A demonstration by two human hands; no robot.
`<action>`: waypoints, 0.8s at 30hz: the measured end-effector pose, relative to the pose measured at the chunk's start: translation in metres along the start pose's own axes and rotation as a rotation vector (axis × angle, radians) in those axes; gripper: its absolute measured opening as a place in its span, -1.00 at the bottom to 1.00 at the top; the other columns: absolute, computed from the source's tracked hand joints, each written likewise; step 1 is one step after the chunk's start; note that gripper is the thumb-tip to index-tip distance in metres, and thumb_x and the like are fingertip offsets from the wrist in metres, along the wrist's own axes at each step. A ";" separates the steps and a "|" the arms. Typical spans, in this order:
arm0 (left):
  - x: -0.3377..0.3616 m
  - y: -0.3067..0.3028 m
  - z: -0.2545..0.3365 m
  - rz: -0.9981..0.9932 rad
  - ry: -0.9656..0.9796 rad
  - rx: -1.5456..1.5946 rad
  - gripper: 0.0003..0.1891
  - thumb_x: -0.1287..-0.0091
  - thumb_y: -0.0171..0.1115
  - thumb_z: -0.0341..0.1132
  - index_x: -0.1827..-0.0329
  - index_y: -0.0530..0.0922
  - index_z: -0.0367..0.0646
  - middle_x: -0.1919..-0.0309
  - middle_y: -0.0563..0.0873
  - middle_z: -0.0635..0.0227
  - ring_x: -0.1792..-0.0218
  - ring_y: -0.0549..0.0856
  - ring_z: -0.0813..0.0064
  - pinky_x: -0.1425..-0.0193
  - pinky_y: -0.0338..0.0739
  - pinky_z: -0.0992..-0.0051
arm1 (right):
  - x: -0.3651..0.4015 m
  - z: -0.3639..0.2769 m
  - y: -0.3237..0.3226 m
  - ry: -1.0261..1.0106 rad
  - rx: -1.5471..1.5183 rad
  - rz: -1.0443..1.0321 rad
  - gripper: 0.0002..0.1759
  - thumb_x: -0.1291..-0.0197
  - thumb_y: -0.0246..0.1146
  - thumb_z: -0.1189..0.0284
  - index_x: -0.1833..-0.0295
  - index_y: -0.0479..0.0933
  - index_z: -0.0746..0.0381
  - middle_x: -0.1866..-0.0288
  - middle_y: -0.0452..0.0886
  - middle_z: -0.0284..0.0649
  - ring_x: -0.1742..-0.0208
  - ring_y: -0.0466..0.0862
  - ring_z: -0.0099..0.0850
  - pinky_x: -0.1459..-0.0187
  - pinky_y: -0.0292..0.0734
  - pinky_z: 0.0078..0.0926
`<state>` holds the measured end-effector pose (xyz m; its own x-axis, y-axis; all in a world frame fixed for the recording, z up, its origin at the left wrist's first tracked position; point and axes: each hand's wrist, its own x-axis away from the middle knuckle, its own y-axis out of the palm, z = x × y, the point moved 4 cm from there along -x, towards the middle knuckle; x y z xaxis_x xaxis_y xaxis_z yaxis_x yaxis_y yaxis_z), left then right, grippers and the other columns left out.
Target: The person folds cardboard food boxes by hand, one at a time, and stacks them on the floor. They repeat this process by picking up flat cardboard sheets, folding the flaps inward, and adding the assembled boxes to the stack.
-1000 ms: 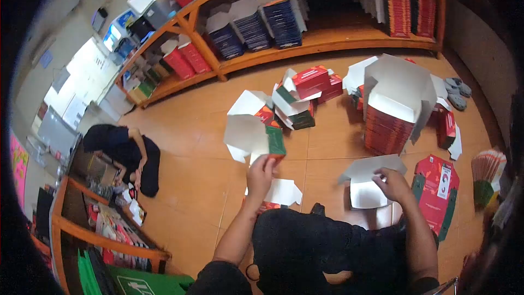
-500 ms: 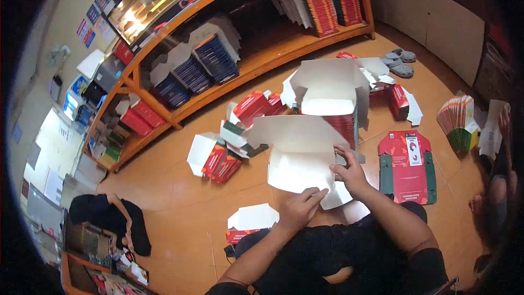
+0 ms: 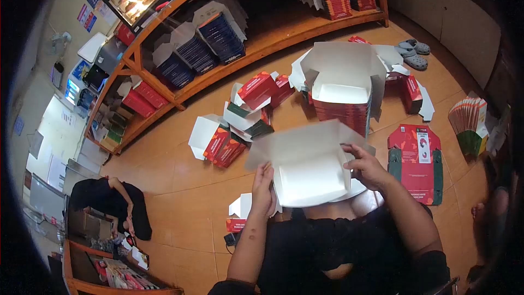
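Observation:
A cardboard box [image 3: 311,183] with a white inside and its lid raised is held in front of my lap, the lid on the far side. My left hand [image 3: 265,190] grips its left wall, fingers pressed along the edge. On the opposite side, my right hand [image 3: 367,168] holds the right wall near the lid. Just beyond stands a stack of nested boxes [image 3: 339,110], red outside and white inside, the top one open. A flat red and green carton [image 3: 412,170] lies on the floor to my right.
Loose red cartons [image 3: 222,146] lie left of the stack. Wooden shelves [image 3: 256,54] hold more stacked boxes at the back. Grey clogs [image 3: 413,54] sit at the far right, above a fan of flat cartons [image 3: 468,125]. A person in dark clothes [image 3: 112,207] bends over at left.
My left hand has moved from the box's near right corner to its left wall. The box has come lower and nearer to my lap. My view has shifted slightly.

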<state>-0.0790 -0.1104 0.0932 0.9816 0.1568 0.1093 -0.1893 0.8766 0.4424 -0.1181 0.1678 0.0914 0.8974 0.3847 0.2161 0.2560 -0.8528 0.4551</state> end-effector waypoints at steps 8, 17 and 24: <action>0.016 -0.005 -0.026 0.021 -0.270 -0.108 -0.67 -0.52 0.15 -0.22 -0.15 0.52 -0.30 0.00 0.68 0.22 -0.05 0.66 0.45 -0.18 0.55 0.43 | -0.010 0.035 -0.008 0.056 -0.048 -0.033 -0.30 -0.02 0.15 0.64 -0.39 0.33 0.30 -0.18 0.52 -0.13 -0.16 0.58 -0.31 -0.17 0.53 -0.34; 0.016 0.005 -0.041 0.061 -0.144 -0.139 -0.38 -0.48 0.22 -0.11 -0.44 0.27 -0.31 -0.30 0.47 0.17 -0.30 0.45 0.31 -0.37 0.37 0.29 | -0.006 0.051 0.012 0.167 0.034 0.004 -0.18 -0.34 0.26 0.00 -0.46 0.20 0.35 -0.37 0.42 -0.04 -0.37 0.44 -0.27 -0.35 0.34 -0.30; 0.018 0.021 -0.046 -0.076 -0.082 0.048 -0.52 -0.56 0.06 -0.11 -0.32 0.39 -0.33 -0.15 0.61 0.21 -0.17 0.59 0.42 -0.27 0.47 0.36 | -0.018 0.004 -0.027 -0.301 0.823 0.249 -0.57 -0.33 0.27 0.28 -0.16 0.49 0.35 -0.09 0.63 -0.06 -0.15 0.60 -0.29 -0.18 0.44 -0.32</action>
<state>-0.0640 -0.0685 0.0634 0.9881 0.0509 0.1452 -0.1169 0.8615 0.4941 -0.1397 0.1819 0.0717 0.9875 0.1454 -0.0614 0.1140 -0.9261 -0.3597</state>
